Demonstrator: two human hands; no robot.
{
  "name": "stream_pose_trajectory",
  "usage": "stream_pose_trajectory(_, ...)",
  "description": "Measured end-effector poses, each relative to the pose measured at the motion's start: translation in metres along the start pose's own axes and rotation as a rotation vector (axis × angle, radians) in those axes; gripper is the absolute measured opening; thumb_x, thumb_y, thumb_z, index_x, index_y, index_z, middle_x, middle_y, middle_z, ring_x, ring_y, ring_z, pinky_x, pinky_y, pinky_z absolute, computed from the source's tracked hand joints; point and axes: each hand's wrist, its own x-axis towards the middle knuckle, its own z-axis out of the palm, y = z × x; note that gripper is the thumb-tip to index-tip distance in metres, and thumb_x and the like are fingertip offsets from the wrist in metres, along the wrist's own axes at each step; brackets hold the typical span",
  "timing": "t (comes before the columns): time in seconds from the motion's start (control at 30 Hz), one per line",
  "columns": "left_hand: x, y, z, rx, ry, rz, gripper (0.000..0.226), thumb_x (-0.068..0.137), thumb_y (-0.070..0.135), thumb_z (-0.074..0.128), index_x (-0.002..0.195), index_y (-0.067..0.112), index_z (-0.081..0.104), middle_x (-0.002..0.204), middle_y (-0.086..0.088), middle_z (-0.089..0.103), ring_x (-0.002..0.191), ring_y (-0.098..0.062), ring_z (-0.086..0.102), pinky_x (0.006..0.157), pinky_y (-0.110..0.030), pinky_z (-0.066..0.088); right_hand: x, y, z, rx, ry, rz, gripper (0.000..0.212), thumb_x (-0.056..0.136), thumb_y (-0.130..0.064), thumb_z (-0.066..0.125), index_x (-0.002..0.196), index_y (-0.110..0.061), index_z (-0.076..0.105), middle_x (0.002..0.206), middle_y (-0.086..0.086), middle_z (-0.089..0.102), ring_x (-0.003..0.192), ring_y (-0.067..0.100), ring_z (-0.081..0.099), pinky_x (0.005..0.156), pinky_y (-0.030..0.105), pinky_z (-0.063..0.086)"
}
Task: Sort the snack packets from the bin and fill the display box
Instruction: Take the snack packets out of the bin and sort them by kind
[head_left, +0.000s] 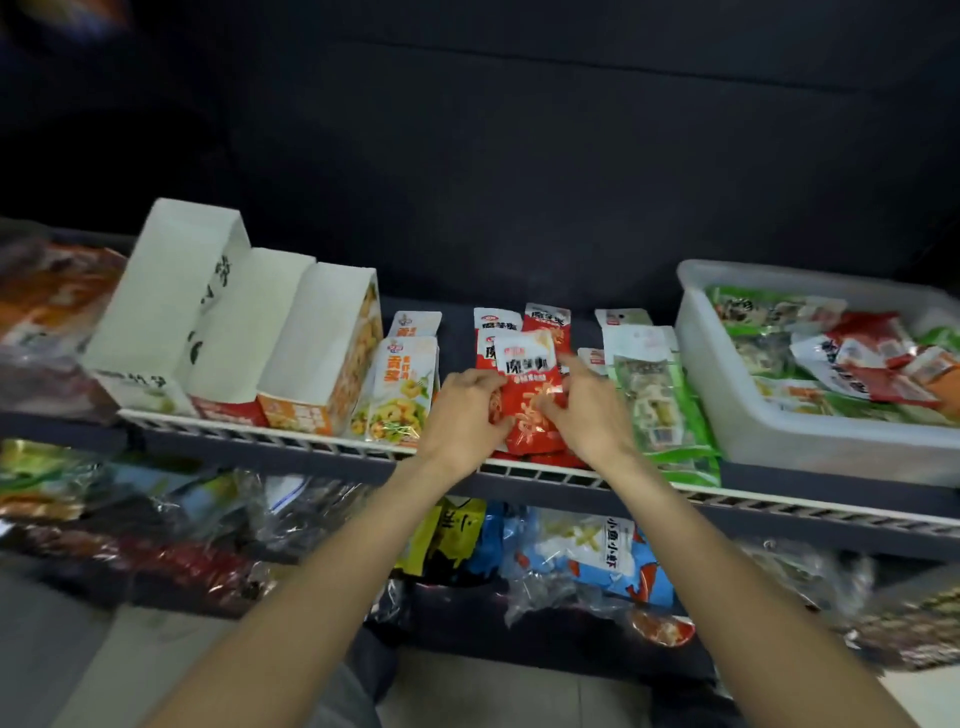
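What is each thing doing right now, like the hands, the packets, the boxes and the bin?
Left hand: grips the red packet's left side.
Right hand: pinches its right side.
Red packet: held, atop the red pile.
Yellow packets: stacked left of the red ones.
Green packets: piled to the right.
Display boxes: three, open-topped, no packets visible inside.
Bin: holds mixed packets.

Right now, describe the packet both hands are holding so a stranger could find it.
On the upper shelf, between three open display boxes and the white bin, lie sorted piles. The red packet tops the middle pile, between yellow and green piles, held by both hands.
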Motion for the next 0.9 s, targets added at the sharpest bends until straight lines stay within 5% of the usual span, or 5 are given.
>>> stream_pose_trajectory(0.17,0.002,-0.005,0.004,0.212,0.002,0.102,0.054,0.091,0.041,0.055,0.141,0.025,0.040,0.146,0.004,0.040,0.133,-0.015,0.032,0.109,-0.030,0.029,-0.015,0.013,0.003,-0.196,-0.102,-0.090,0.049,0.088,-0.045,0.061,0.131,-0.023,0.053,0.135,0.004,0.043,0.125,0.025,0.042,0.093,0.035,0.046)
stream_pose_trajectory(0.37,0.000,0.002,-0.010,0.299,0.053,0.176,0.049,0.092,0.042,0.053,0.136,0.024,0.046,0.135,0.002,0.052,0.126,-0.018,0.042,0.103,-0.033,0.035,-0.022,0.020,-0.013,-0.111,-0.143,-0.247,0.042,0.095,-0.038,0.053,0.136,-0.028,0.049,0.153,-0.003,0.030,0.139,0.021,0.027,0.113,0.035,0.023)
stream_pose_trajectory(0.57,0.021,0.065,-0.029,0.043,0.210,0.371,0.032,0.092,0.035,0.053,0.122,0.027,0.059,0.117,0.008,0.063,0.114,-0.014,0.051,0.092,-0.029,0.040,-0.025,0.037,-0.082,0.075,-0.008,-0.325,0.025,0.093,-0.027,0.057,0.116,-0.028,0.065,0.115,-0.008,0.067,0.103,0.010,0.061,0.090,0.036,0.050)
stream_pose_trajectory(0.73,0.059,0.144,-0.014,-0.132,0.182,0.578,0.028,0.090,0.029,0.055,0.117,0.028,0.060,0.089,0.021,0.064,0.084,-0.002,0.056,0.077,-0.025,0.046,-0.008,0.108,-0.166,0.041,0.229,-0.201,0.017,0.090,-0.019,0.062,0.102,-0.023,0.072,0.095,-0.009,0.073,0.083,0.010,0.067,0.079,0.029,0.051)
stream_pose_trajectory(0.9,0.120,0.186,0.037,0.018,-0.056,0.536,0.039,0.090,0.035,0.057,0.128,0.026,0.053,0.121,0.006,0.061,0.114,-0.013,0.050,0.094,-0.029,0.039,0.033,0.196,-0.192,0.014,0.256,0.016,0.023,0.087,-0.007,0.062,0.107,-0.016,0.071,0.109,-0.003,0.070,0.099,0.012,0.063,0.087,0.017,0.042)
